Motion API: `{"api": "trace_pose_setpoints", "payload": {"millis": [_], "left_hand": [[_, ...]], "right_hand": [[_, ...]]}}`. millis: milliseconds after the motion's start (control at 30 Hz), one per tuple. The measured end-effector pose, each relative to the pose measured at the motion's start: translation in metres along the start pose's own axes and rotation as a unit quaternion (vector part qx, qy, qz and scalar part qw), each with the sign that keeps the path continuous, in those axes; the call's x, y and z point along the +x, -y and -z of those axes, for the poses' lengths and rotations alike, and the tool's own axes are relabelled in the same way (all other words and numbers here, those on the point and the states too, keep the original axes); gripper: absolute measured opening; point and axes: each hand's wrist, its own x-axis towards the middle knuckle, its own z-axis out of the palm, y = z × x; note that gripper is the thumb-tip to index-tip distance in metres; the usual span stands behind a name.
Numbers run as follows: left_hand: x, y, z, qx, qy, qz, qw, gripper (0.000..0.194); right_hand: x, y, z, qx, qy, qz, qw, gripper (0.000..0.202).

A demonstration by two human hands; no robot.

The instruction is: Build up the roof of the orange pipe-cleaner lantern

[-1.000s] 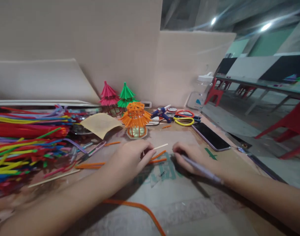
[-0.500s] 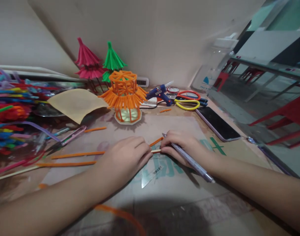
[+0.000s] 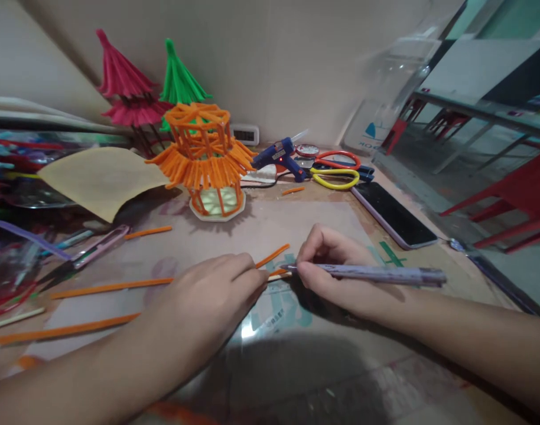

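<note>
My right hand (image 3: 329, 262) pinches a pale purple pen (image 3: 385, 274), its tip pointing left at a thin light stick (image 3: 279, 277). Closed over that stick and orange pipe cleaners, my left hand (image 3: 221, 283) rests palm down on the mat. An orange end (image 3: 273, 254) sticks out beyond its fingers. Two long orange strips run out to the left of this hand, the upper one (image 3: 110, 288) and the lower one (image 3: 61, 332). Behind the hands stands an orange pipe-cleaner lantern shape (image 3: 208, 156) on a pale octagonal base (image 3: 217, 203).
Pink (image 3: 123, 71) and green (image 3: 181, 77) roofed models stand behind. A glue gun (image 3: 281, 158), scissors with red and yellow handles (image 3: 336, 178), and a phone (image 3: 394, 215) lie at the back right. Black-bladed scissors (image 3: 84, 257) and pipe cleaners lie left.
My right hand has let go of the stick's end, and the pen has swung flatter with its tip at the stick. The camera view has shifted, moving the models left and up.
</note>
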Motion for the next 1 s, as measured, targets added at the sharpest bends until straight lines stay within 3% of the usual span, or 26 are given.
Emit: {"api": "trace_pose_setpoints", "payload": {"millis": [200,400,1000], "left_hand": [[-0.0013,0.0015,-0.0014,-0.021,-0.004,-0.013,1.000,0.015],[0.0019,0.0004,-0.0029,-0.002,-0.012,-0.010,1.000,0.013],[-0.0006,-0.0009,-0.0006,0.023,-0.001,-0.007,1.000,0.014]], "right_hand": [[0.0035,-0.0036,0.0052,-0.021,0.007,0.010,1.000,0.019],[0.0041,-0.0004,0.0034,-0.106,0.022,0.015,0.994,0.018],[0.0065,-0.0010,0.0019,-0.124,0.036,0.031,0.991,0.019]]}}
